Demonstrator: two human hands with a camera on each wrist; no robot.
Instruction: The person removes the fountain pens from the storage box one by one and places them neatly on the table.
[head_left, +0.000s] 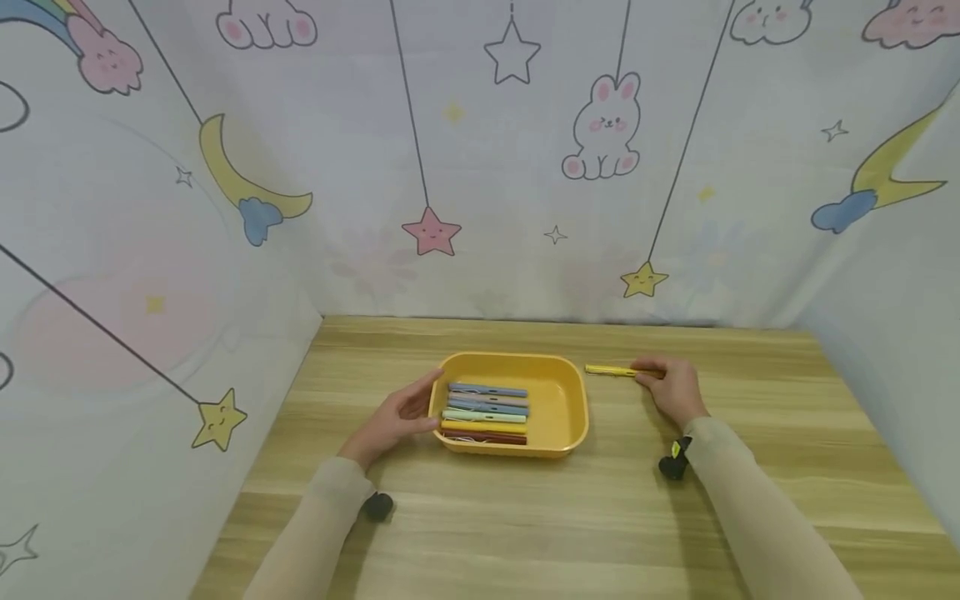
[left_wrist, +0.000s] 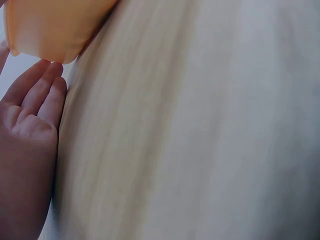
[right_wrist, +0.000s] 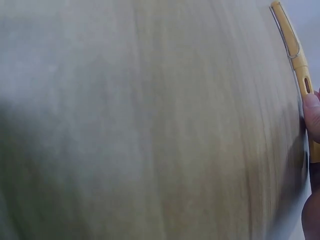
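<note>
A yellow fountain pen (head_left: 611,370) with a wire clip lies between the thumb and fingers of my right hand (head_left: 672,392), which pinches it low over the table, right of the tray. In the right wrist view the thumb presses the pen (right_wrist: 290,40) just below the small window in its barrel. My left hand (head_left: 390,421) touches the left end of a yellow plastic tray (head_left: 558,417), its fingers fairly straight. The left wrist view shows those fingertips against the tray's outer wall (left_wrist: 60,35). Several capped pens (head_left: 486,415) in blue, pinkish, light green, yellow and dark red lie side by side in the tray's left part.
The wood-grain table (head_left: 495,525) runs back to a white curtain (head_left: 495,283) printed with stars, rabbits and moons, which also rises at both sides. Small dark wrist cameras (head_left: 377,506) hang by each sleeve.
</note>
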